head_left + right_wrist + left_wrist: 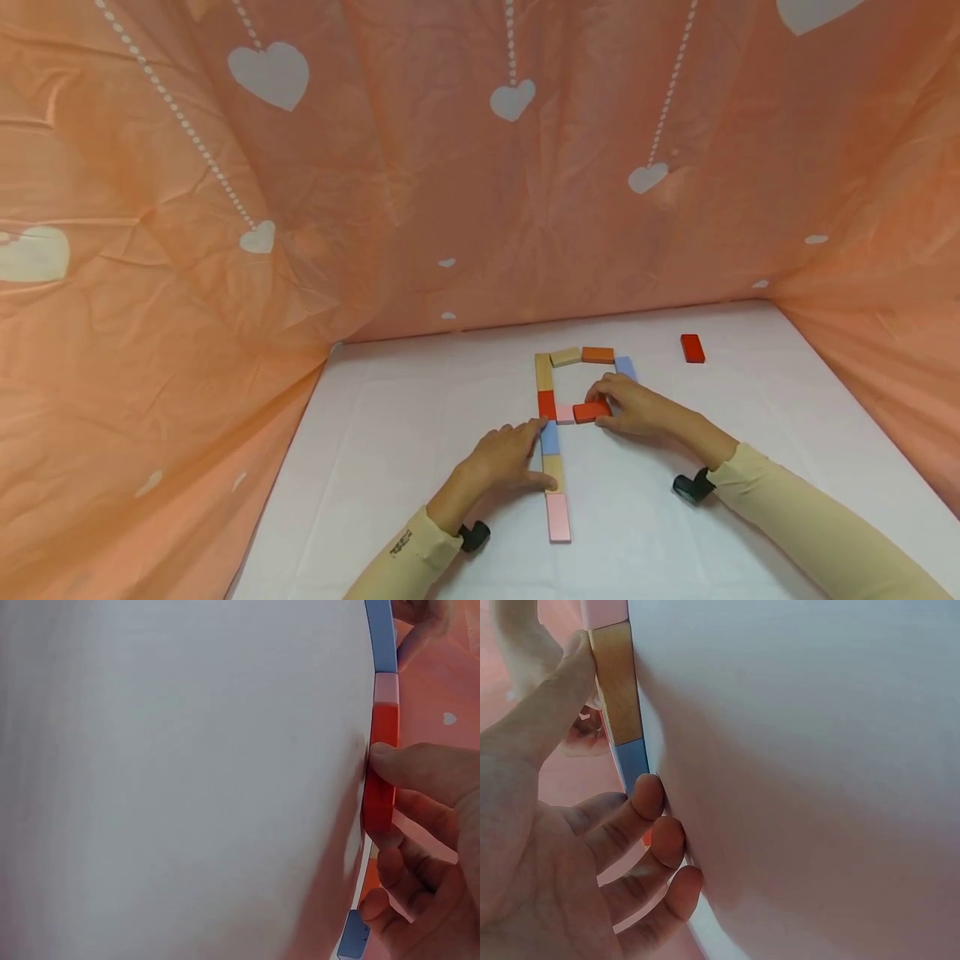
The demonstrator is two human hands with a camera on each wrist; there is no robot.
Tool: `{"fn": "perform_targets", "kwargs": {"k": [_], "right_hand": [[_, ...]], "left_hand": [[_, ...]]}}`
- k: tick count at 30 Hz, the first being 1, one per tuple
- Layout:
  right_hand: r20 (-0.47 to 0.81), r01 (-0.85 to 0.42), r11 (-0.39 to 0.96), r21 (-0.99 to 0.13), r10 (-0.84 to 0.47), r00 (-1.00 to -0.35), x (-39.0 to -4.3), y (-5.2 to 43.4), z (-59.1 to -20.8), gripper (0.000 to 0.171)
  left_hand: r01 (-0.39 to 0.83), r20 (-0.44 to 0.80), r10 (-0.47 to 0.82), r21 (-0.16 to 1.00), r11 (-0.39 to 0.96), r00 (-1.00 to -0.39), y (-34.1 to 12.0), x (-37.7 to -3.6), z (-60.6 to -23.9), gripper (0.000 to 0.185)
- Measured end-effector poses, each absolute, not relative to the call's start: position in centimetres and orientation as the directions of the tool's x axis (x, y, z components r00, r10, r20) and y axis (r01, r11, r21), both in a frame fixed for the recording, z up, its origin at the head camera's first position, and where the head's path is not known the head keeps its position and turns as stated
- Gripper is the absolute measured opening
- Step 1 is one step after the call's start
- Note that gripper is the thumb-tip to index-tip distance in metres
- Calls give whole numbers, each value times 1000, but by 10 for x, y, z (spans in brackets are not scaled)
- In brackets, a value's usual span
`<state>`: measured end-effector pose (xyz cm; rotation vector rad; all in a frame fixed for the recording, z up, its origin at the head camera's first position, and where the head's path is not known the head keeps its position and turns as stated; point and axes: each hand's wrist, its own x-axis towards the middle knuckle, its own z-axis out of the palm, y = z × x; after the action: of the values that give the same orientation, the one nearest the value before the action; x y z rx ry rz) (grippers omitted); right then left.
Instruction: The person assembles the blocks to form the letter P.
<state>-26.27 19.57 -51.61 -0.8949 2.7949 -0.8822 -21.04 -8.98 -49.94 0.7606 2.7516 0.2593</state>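
Your right hand (pixel 637 408) pinches a red block (pixel 591 411) lying flat on the white table (pixel 420 433) — thumb on its near edge, fingers curled over the far edge, as the right wrist view shows (pixel 379 795). The block sits just right of a small pink block (pixel 565 414), which touches the column (pixel 551 446) of blocks running near to far.

Your left hand (pixel 506 458) rests against that column from the left: the thumb lies along the tan block (pixel 619 682) and the fingertips (pixel 649 796) press at the blue block (pixel 634 761). The fingers look loosely bent, though the wrist view is too close to say for sure.

Further back, a tan piece (pixel 566 357) and an orange one (pixel 597 355) lie across the column's far end, with a blue piece (pixel 626 367) just behind your right fingers. A lone red block (pixel 692 348) lies well apart, far right.
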Motion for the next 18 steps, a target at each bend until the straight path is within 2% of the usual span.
{"fn": "perform_targets", "kwargs": {"k": [18], "right_hand": [[60,-493,682,-540,-553,-831,-264,195,-514,28]], "left_hand": [[474,-211,523,242,847,-826,-90,-211,-500,105]]}}
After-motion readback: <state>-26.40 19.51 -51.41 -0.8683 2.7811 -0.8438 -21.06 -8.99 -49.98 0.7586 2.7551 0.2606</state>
